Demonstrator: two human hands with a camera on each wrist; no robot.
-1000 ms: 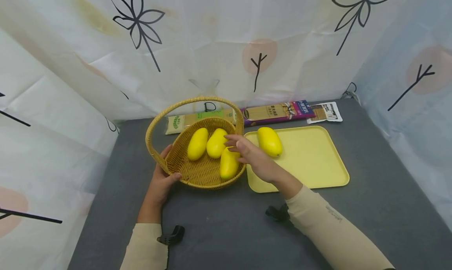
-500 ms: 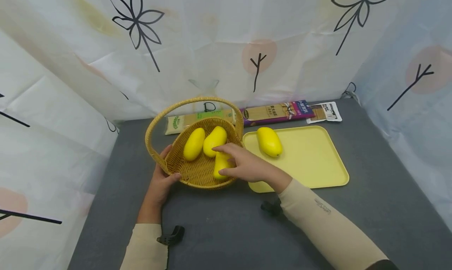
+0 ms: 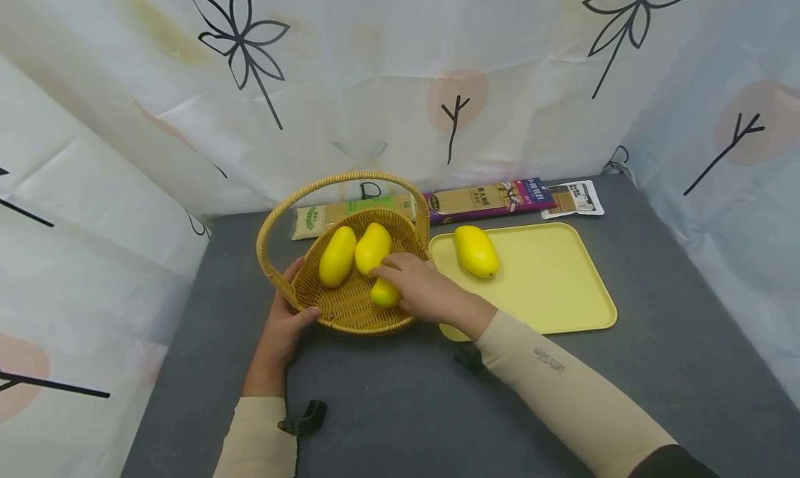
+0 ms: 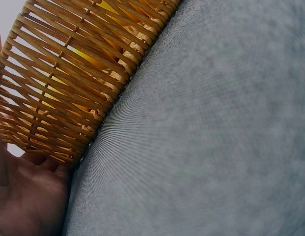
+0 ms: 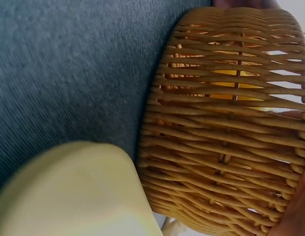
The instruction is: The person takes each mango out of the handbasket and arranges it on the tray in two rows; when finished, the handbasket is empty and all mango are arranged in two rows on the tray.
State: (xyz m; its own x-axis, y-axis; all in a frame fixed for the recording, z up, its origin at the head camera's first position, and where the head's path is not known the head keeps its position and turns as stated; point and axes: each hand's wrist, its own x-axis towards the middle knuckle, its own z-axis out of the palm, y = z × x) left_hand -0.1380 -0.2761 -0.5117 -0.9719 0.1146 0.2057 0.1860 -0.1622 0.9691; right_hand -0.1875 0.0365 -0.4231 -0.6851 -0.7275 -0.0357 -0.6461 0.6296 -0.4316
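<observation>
My left hand (image 3: 289, 328) grips the left side of a wicker basket (image 3: 340, 312), thumb over the rim; the left wrist view shows its palm (image 4: 32, 196) against the basket's woven wall (image 4: 54, 93). Inside lie yellow mangoes: one on the left (image 3: 337, 257), another beside it (image 3: 373, 247), and a third mango (image 3: 384, 294) near the right rim. My right hand (image 3: 428, 288) reaches over that rim with fingers and thumb round the third mango, covering most of it. In the right wrist view the basket wall (image 5: 221, 128) hides the fingers.
A yellow tray (image 3: 550, 276) stands right of the basket, bearing one mango (image 3: 476, 251). Behind them lie a pale noodle pack (image 3: 312, 221), a purple-ended noodle pack (image 3: 481, 199) and a small flat packet (image 3: 578, 199). The basket's tall handle (image 3: 340, 178) arches over its opening.
My right hand has moved left and down into the basket and closed round the third mango, which has shifted left. The other two mangoes have shifted slightly left. My left hand stays on the basket.
</observation>
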